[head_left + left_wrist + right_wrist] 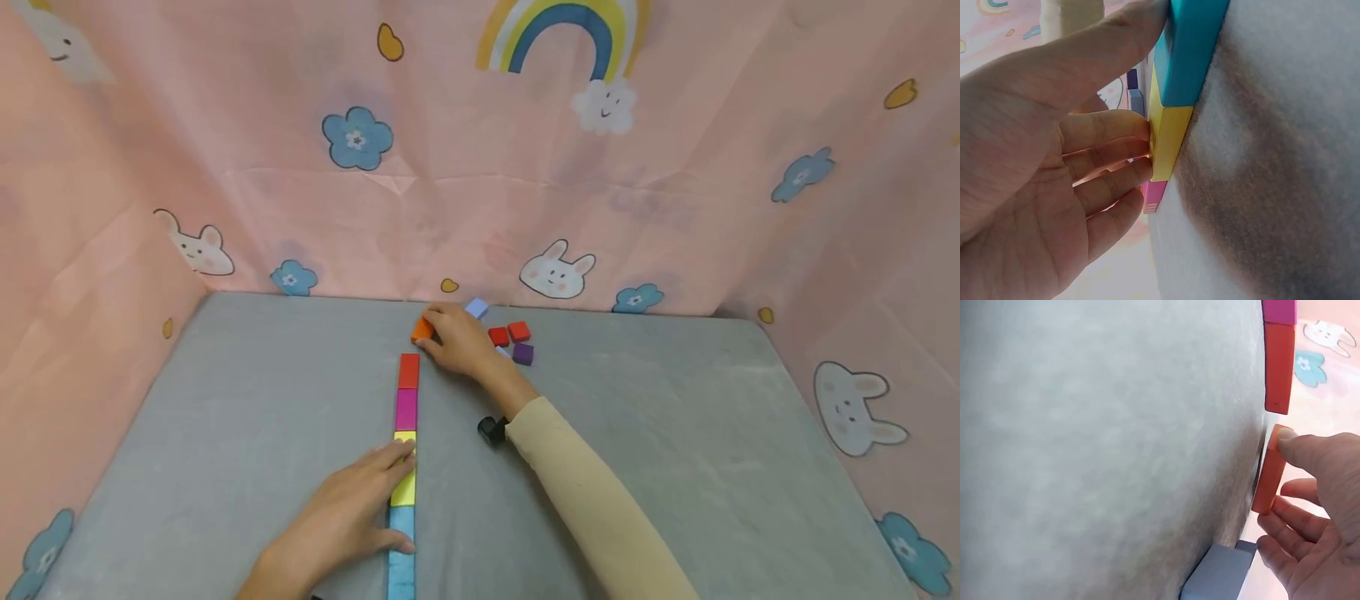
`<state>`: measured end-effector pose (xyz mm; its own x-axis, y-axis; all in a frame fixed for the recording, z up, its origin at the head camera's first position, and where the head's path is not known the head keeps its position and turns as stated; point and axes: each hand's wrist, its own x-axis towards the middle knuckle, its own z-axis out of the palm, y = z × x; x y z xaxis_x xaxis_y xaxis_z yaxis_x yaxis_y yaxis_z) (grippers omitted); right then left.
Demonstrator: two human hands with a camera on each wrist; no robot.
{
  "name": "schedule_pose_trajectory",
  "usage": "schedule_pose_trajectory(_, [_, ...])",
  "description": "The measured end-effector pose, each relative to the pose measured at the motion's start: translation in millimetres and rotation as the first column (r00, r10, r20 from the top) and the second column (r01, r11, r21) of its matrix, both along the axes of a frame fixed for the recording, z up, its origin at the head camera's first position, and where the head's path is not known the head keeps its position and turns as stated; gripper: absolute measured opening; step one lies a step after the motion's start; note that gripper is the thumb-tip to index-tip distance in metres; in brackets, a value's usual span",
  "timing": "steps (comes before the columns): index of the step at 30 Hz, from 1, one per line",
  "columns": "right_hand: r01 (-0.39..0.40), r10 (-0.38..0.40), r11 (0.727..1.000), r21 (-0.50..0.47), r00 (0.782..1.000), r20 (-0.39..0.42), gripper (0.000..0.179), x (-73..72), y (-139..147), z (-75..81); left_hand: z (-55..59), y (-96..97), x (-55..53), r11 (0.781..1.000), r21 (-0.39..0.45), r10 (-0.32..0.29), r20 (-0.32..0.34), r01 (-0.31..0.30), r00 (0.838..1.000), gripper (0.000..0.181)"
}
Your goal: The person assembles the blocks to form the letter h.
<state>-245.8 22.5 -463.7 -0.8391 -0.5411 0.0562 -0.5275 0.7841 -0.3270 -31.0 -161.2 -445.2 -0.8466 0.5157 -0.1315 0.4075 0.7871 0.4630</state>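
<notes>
My right hand [457, 337] pinches an orange block [422, 330] between thumb and fingers, just beyond the far end of a row of blocks. In the right wrist view the orange block [1270, 472] tilts slightly, with a small gap to the red block [1279, 369]. The row runs from a red block [408, 371] through a magenta block [407, 409] and a yellow section [403, 490] to a blue section [401, 523] nearest me. My left hand [341, 508] lies along the row's left side, extended fingertips touching the yellow part and thumb on the blue.
Right of my right hand lie two small red blocks [519, 331], a purple block [522, 354] and a light-blue block [476, 308]; another pale one is partly hidden. A black object [491, 431] is at my right wrist. Pink printed cloth [450, 217] surrounds the grey table [262, 400].
</notes>
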Motion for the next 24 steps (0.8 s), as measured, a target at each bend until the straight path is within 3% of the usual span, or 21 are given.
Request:
schedule_pose_trajectory(8, [-0.006, 0.006, 0.997, -0.077, 1.000, 0.007, 0.057, 22.8, 12.2, 10.1, 1.2, -3.4, -1.6, 1.000, 0.030, 0.008, 0.025, -0.009, 1.000, 0.097])
schedule_pose_trajectory(15, [-0.029, 0.033, 0.988, -0.153, 0.999, 0.022, 0.059, 58.0, 30.9, 16.5, 4.8, -8.5, -1.8, 1.000, 0.021, 0.007, 0.064, -0.009, 0.998, 0.101])
schedule_pose_trajectory(24, [-0.050, 0.066, 0.980, -0.192, 0.995, 0.074, 0.058, 101.1, 57.3, 16.9, 4.4, -3.3, -0.7, 1.000, 0.004, -0.004, 0.052, 0.003, 0.999, 0.100])
